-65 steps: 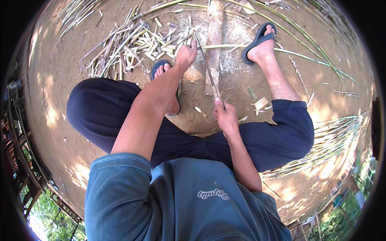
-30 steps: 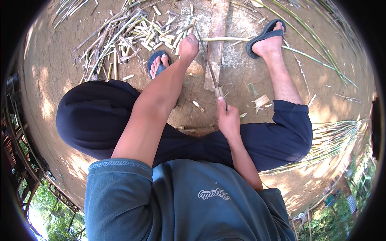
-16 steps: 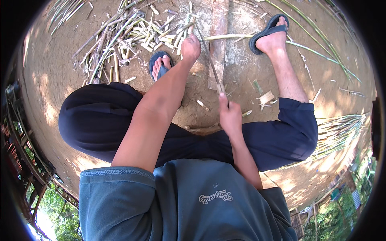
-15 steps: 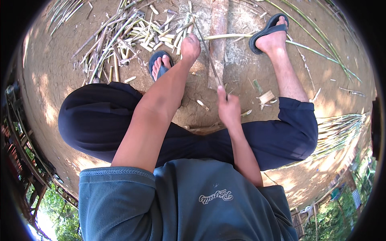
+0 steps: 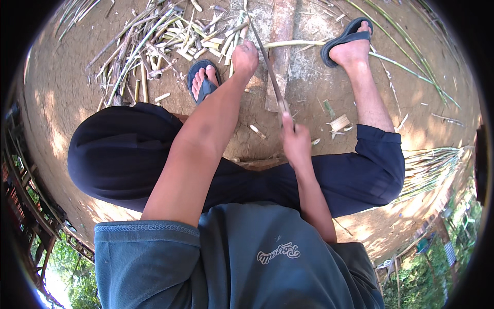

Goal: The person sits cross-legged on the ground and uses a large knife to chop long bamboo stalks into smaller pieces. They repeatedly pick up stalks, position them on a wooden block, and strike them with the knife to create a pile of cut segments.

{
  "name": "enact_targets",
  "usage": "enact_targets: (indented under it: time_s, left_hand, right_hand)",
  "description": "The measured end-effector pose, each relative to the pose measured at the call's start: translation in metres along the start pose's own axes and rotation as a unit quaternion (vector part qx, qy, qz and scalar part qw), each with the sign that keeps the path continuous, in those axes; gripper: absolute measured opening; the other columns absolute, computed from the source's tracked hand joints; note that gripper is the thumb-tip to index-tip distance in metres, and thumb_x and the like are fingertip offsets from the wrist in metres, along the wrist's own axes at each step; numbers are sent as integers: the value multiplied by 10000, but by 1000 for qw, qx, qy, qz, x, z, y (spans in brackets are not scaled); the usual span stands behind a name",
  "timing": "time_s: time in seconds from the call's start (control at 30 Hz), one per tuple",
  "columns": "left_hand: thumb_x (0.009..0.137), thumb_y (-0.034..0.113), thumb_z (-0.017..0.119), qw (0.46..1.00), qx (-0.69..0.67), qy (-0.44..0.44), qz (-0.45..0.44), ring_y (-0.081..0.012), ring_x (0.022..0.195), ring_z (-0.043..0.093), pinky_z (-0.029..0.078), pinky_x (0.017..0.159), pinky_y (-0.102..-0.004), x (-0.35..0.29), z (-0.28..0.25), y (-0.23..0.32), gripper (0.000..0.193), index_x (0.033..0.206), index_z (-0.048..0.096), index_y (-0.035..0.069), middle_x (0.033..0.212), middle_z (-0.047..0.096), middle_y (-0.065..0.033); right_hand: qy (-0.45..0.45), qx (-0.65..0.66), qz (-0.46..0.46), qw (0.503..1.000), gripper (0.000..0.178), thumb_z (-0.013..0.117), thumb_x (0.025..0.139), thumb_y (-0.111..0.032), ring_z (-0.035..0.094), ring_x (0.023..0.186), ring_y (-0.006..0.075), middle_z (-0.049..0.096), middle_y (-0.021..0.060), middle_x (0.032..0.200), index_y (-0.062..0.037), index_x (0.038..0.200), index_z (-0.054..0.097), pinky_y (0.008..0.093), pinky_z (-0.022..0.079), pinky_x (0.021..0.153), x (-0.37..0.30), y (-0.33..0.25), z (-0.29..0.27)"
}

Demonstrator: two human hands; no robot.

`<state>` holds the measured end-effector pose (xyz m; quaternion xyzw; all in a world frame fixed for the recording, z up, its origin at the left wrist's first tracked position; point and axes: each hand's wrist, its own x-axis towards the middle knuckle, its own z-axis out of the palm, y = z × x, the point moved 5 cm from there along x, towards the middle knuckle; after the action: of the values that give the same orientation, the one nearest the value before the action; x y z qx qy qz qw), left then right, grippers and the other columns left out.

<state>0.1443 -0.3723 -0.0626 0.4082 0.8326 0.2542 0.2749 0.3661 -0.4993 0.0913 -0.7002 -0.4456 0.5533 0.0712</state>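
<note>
My left hand (image 5: 245, 59) is closed around a long pale-green stalk (image 5: 296, 44), which runs off to the right past my right foot. Short stalk pieces lie just beyond its fingers, partly hidden. My right hand (image 5: 297, 144) grips the handle of a long, narrow-bladed knife (image 5: 268, 68). The dark blade slants up and left, its tip near the short pieces beyond my left hand. It passes close to the right side of that hand; whether it touches the stalk I cannot tell.
A flat wooden plank (image 5: 277, 82) lies on the dirt under the stalk. Cut pieces (image 5: 193, 44) are heaped at the far left. My sandalled feet (image 5: 205, 80) flank the work. A bundle of thin stalks (image 5: 432, 167) lies at the right, with longer stalks (image 5: 411, 49) behind.
My right hand has shifted slightly, and the knife blade shows more of its broad side. My left hand stays almost in place on the stalk. The whole view has tilted a little.
</note>
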Motion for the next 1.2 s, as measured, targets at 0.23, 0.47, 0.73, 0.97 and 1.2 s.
enact_targets:
  time_s: [0.23,0.47,0.73,0.97,1.2]
  left_hand:
    - [918,387,384,989,-62,-53,-126,-459,949,610,451,895,-480,4,-17,6,552,882,677,-80,925,631,-328]
    - [938,369,376,988,-73,22,-133,-467,866,615,462,830,-484,-16,-20,9,569,771,634,-110,814,624,-325]
    - [910,357,391,989,-47,-15,-137,-457,906,619,464,859,-477,-11,-19,8,522,796,682,-60,878,640,-305]
    - [919,334,386,993,-19,38,-109,-461,849,629,477,841,-479,-14,-22,11,543,766,663,-106,817,638,-302]
    - [919,334,383,994,-14,-15,-105,-458,871,626,470,855,-483,-5,-24,19,522,752,677,-64,827,635,-306]
  right_hand:
    - [14,-95,-25,995,645,495,933,-556,480,486,158,489,49,505,-15,585,539,354,377,492,33,-33,7]
    - [-5,-20,9,1000,580,513,972,-437,364,458,72,394,-17,481,-48,544,467,300,289,433,-25,3,-14]
    - [12,-101,-63,993,635,507,939,-527,469,460,170,489,51,483,-28,546,526,371,371,478,52,-51,12]
    - [-11,-55,0,998,606,539,945,-446,433,454,138,443,88,463,33,574,520,368,366,463,-40,-2,-35]
    - [24,-91,-37,995,672,527,929,-513,495,450,307,487,223,501,72,598,549,439,400,510,47,-31,-8]
